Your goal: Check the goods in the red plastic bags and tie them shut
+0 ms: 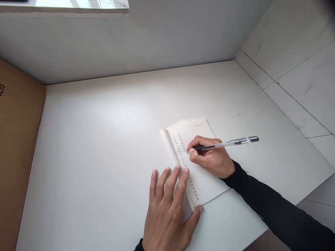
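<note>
A small notepad (197, 130) with its pages folded back lies on the white table (104, 139), right of centre. Rows of handwritten figures run down its left side. My right hand (209, 157) pinches a clear ballpoint pen (232, 142), its tip touching the page near the written column. My left hand (167, 205) lies flat with fingers spread, pressing the pad's near left edge and folded spine. A black sleeve (274, 205) covers my right forearm.
A brown cardboard sheet (18, 157) leans along the table's left edge. A grey wall stands behind the table, with a window ledge (65, 7) above. White tiled wall (293, 69) borders the right side. The table's near right corner edge drops off.
</note>
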A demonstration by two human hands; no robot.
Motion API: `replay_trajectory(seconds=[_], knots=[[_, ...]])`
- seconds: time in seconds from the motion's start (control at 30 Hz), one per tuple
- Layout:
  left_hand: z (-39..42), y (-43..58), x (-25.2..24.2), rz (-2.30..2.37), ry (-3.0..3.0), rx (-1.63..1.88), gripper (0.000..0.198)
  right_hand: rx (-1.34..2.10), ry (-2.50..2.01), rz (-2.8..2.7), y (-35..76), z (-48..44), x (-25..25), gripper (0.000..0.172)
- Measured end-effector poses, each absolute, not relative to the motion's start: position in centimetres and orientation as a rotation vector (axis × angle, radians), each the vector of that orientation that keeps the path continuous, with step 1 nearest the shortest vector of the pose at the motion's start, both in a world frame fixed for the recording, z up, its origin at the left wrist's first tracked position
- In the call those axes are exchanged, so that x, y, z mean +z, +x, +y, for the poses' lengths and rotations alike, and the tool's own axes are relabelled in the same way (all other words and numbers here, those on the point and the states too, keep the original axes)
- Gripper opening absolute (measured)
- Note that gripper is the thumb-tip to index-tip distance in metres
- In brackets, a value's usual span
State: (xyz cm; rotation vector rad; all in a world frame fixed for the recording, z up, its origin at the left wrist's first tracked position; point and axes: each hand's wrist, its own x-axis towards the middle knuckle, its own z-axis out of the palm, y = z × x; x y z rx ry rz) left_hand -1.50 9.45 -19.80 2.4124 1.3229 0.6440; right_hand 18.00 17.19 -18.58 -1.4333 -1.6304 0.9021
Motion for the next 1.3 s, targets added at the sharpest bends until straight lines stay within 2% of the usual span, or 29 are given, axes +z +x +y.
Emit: replay_trajectory(seconds=[1.3], knots=[[9.44,-1.47,-19.57,1.329,2.377,0.642,0.069,0.936,-1.486,-1.588,18.08,17.24,-18.63,0.012]])
